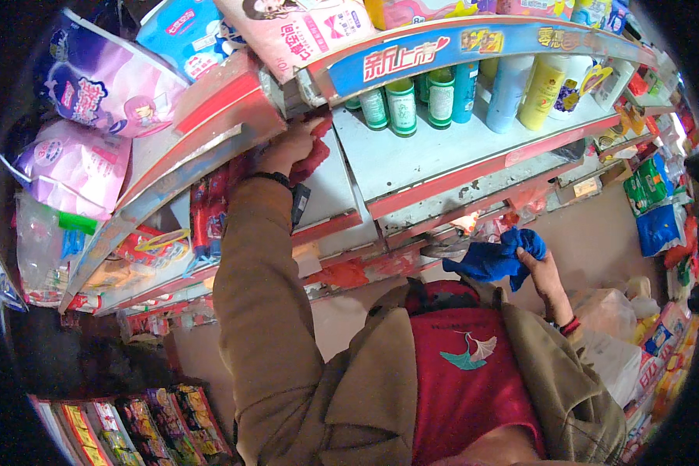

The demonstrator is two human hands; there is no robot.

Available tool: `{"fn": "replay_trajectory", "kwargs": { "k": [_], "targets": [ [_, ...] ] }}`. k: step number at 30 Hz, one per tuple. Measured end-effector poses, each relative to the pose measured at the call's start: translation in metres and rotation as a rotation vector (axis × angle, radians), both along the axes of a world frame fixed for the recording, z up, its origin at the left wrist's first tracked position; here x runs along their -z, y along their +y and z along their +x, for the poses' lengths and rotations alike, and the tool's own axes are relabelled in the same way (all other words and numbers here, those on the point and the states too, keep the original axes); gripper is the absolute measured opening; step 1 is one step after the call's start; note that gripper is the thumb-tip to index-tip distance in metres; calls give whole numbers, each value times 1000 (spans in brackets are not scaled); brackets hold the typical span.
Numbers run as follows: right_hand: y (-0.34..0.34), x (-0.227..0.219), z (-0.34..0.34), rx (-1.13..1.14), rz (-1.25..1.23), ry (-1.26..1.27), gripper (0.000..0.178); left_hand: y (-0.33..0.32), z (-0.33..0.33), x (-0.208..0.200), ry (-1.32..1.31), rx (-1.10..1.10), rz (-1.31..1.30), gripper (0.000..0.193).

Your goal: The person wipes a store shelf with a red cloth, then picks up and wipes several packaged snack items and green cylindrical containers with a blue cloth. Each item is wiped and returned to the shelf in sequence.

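Note:
My left hand (286,149) reaches in over a white shelf board (328,190) on the left, a dark band round its wrist. Bunched under its fingers is a dark red cloth (314,159), pressed at the back of the board; part of the grip is hidden. Low on the right, my right hand (546,278) grips a crumpled blue cloth (495,256), which hangs in front of the shelves and apart from them. On the neighbouring shelf board (388,169) stand green and white bottles (402,107), a light blue can (509,95) and a yellow bottle (543,93).
Pink and purple packages (113,81) fill the upper left shelf, whose red edge (225,109) overhangs my left forearm. Dark red packets (207,216) stand beside that forearm. Lower shelves hold more goods. Clear plastic bags (610,326) lie at my right, and snack packets (136,423) stand lower left.

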State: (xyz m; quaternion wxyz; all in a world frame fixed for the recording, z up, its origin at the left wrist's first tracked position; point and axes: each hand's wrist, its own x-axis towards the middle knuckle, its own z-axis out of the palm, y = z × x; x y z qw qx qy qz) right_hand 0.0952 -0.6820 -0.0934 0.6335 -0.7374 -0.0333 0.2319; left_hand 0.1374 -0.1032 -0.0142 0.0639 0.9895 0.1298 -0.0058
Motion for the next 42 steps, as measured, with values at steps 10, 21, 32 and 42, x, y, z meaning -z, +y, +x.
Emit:
{"fn": "replay_trajectory", "kwargs": {
  "k": [10, 21, 32, 42],
  "targets": [
    [17, 2, -1, -49, 23, 49, 25, -32, -45, 1, 28, 383, 78, 50],
    [2, 4, -3, 14, 14, 4, 22, -39, 3, 6, 17, 91, 8, 53],
    [-23, 10, -15, 137, -7, -19, 23, 23, 84, 61, -157, 73, -49, 59],
    [-31, 8, -25, 133, 41, 18, 24, 8, 73, 34, -113, 237, 12, 57]
  ]
}}
